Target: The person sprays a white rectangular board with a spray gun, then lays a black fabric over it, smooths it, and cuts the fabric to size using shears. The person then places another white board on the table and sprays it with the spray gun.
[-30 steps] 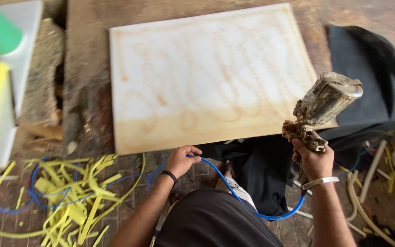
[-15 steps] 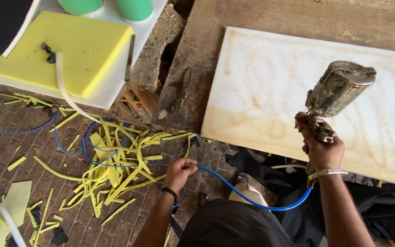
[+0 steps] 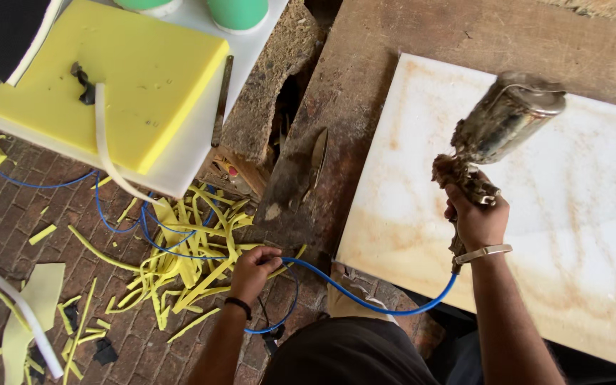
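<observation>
Beside yellow foam strips point(image 3: 180, 253), left hand point(image 3: 254, 271) clenched on blue hose point(image 3: 365, 299), right hand point(image 3: 475, 221) gripping spray gun point(image 3: 500, 132).

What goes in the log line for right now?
left hand: grips blue hose | right hand: holds spray gun above white board

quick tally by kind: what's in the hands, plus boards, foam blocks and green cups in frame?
Metal spray gun, in right hand: 1
Blue air hose, in left hand: 1
Pale stained board: 1
Yellow square foam block: 1
Green cups: 2
Total: 6
</observation>
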